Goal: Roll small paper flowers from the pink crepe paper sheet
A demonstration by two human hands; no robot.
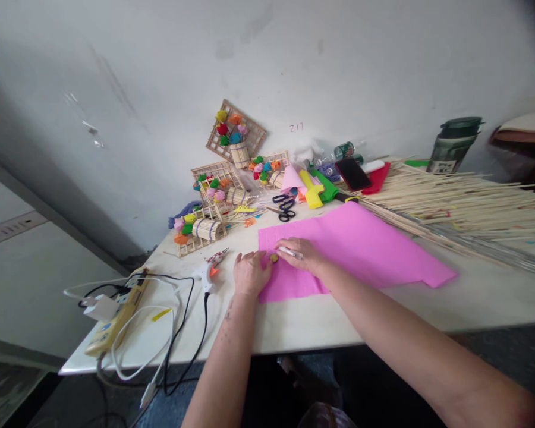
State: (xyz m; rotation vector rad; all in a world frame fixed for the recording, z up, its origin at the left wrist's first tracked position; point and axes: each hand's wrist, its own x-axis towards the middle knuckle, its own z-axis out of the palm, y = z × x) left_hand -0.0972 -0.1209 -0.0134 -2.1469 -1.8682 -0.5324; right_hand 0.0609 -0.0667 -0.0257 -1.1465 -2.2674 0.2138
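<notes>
**Marking the pink sheet**

Right now you are pressing a small round yellowish piece (273,258) onto the near left corner of the pink sheet (356,249), which is lying flat on the desk (472,303). Your left hand (249,272) is resting flat and unclenched at the sheet's edge, fingertips steadying the piece. Your right hand (302,252) is gripping a white pen (289,252), its tip beside the piece. No cuts or marks are showing on the sheet, so the work looks barely begun. Scissors (285,207) are lying beyond, a glue gun (209,270) to the left, bamboo sticks (463,202) to the right.
</notes>
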